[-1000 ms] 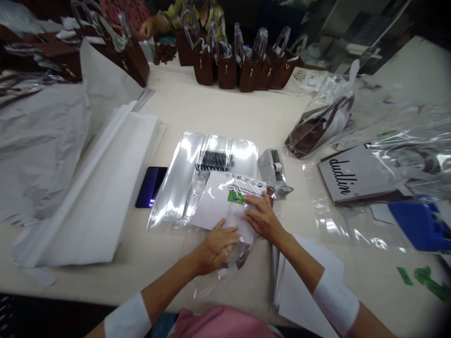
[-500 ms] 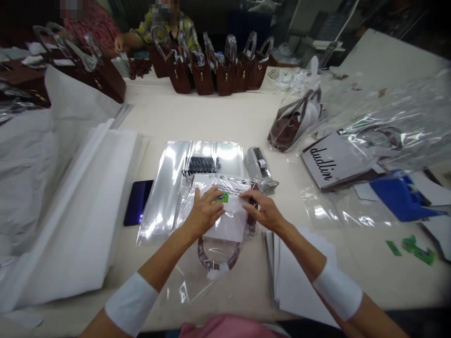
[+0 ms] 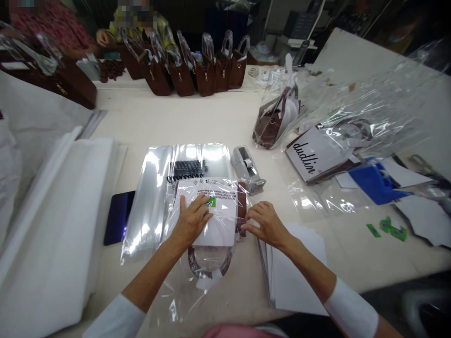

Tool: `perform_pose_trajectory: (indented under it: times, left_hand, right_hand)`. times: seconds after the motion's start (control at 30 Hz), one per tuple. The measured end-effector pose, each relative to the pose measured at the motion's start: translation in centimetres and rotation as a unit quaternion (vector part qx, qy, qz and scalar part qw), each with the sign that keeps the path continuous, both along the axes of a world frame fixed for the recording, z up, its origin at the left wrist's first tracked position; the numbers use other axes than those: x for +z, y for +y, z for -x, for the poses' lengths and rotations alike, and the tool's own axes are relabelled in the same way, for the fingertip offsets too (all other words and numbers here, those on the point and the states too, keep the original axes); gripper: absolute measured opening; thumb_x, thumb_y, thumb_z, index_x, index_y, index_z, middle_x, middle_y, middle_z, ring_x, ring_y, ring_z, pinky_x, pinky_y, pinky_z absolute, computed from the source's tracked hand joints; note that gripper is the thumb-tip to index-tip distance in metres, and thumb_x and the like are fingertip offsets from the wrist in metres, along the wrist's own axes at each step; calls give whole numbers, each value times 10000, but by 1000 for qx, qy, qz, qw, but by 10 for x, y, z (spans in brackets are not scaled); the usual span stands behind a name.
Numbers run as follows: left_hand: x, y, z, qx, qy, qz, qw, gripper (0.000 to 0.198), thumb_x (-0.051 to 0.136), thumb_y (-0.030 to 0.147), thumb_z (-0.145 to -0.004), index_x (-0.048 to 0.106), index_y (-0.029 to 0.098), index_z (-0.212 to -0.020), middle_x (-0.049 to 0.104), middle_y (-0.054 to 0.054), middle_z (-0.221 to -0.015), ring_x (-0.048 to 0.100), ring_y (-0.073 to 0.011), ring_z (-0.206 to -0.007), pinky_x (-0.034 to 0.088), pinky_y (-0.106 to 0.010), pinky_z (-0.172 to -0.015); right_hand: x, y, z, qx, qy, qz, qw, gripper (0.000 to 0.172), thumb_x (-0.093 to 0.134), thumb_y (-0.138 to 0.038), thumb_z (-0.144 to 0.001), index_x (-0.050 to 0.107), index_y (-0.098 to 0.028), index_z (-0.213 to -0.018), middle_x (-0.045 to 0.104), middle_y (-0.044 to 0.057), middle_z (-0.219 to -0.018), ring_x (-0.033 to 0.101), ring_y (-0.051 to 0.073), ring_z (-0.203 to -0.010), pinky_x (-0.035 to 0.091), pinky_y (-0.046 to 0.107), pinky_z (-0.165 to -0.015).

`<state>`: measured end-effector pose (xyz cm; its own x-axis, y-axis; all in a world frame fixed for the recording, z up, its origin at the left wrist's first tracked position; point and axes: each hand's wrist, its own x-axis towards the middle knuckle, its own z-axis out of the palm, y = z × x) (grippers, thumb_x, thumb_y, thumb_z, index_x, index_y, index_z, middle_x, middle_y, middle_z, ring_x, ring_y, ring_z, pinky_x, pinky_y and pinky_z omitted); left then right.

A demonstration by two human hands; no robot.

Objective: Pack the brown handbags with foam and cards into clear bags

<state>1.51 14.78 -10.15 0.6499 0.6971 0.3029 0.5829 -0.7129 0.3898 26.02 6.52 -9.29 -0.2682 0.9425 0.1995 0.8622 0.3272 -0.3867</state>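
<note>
— Where does the wrapped handbag (image 3: 241, 206) lie?

— Flat on the table (image 3: 158, 117), a little in from the middle of its near edge; its handle (image 3: 191, 263) points toward that edge; a white card (image 3: 218, 230) with a green label (image 3: 212, 202) covers most of the body.

— And the grip?

— The left hand (image 3: 192, 219) rests on the card, fingers spread and clamped on nothing; the right hand (image 3: 266, 224) is at the handbag's right side, fingers bent; whether they pinch the clear film, I cannot tell.

— What lies nearby?

— Clear plastic sheets (image 3: 146, 197), partly covered by the handbag; black coils (image 3: 190, 165) just beyond it; a tape dispenser (image 3: 243, 162) near its far right corner; a phone (image 3: 118, 220) to the left; white sheets (image 3: 298, 281) by the table's near edge.

— Farther out?

— White sheeting (image 3: 70, 211) toward the left edge; brown handbags (image 3: 205, 77) lined up toward the far edge; green scraps (image 3: 392, 230) toward the right edge.
</note>
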Motion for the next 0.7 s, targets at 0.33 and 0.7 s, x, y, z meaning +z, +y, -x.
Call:
perform_pose_trajectory:
  times: [0.33, 0.7]
  left_hand:
    - [18, -5, 0, -4, -10, 18, 1000, 135, 429, 197, -875, 529, 157, -795, 544, -117, -1217, 333, -298, -1269, 128, -688, -975]
    - [4, -172, -28, -194, -180, -29, 964, 148, 447, 154, -831, 521, 177, -705, 674, -31, -813, 624, -109, -864, 434, -245, -949]
  right_hand:
    - [-13, -36, 16, -111, 57, -93, 988, 185, 550, -269, -825, 573, -176, -984, 589, 87, -907, 536, 204, -843, 471, 364, -747]
    - [-42, -115, 13, -122, 64, -163, 977, 593, 484, -90, -821, 263, -152, -1367, 391, 178, -1337, 385, 265, -1240, 480, 428, -921]
